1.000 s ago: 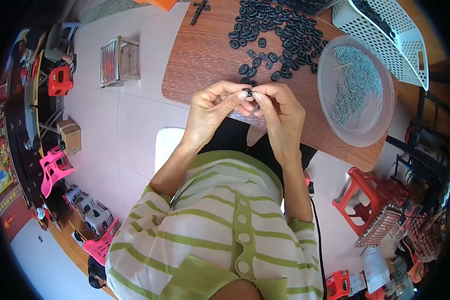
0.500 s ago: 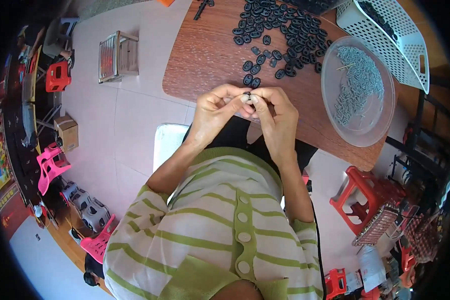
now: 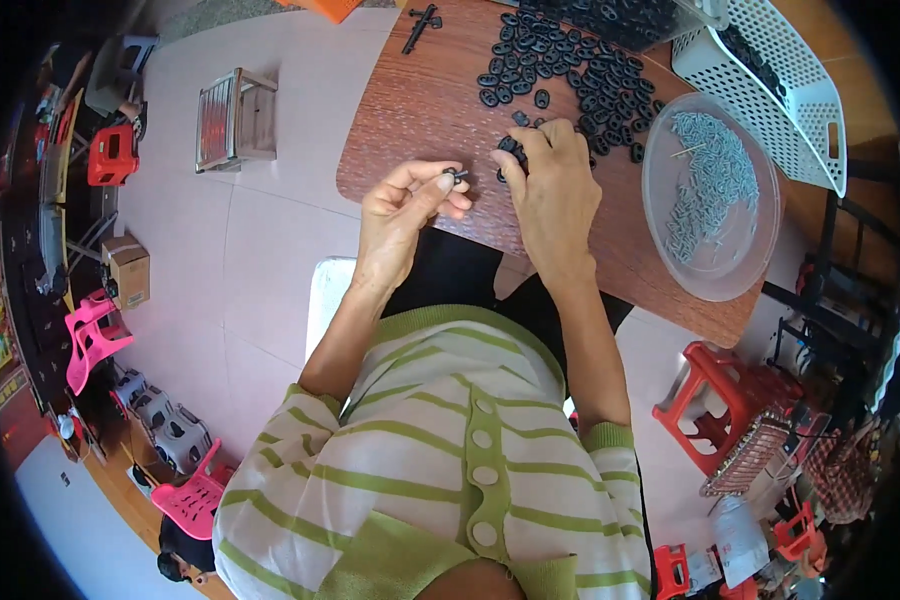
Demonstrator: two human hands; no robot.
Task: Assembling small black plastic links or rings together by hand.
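Note:
My left hand (image 3: 402, 215) pinches a small black plastic piece (image 3: 456, 176) between thumb and fingertips, just off the table's near edge. A short, pale screw-like bit sticks out of the piece. To its right, my right hand (image 3: 560, 185) reaches over the table with thumb and forefinger apart, and a few black oval two-hole pieces (image 3: 511, 147) lie at its fingertips. The palm hides part of that group. Beyond it spreads a loose heap of the same black oval pieces (image 3: 610, 85).
A clear round tub (image 3: 653, 215) of small grey-blue screws (image 3: 710, 185) stands at the table's right, beside a white perforated basket (image 3: 835, 165). A clear box (image 3: 650, 25) of black parts is at the back. A black branched part (image 3: 422, 28) lies far left on the wooden table (image 3: 410, 110).
My hands have parted. The left moved left, keeping the small black piece; the right let go and moved forward to the oval pieces. The view has shifted slightly.

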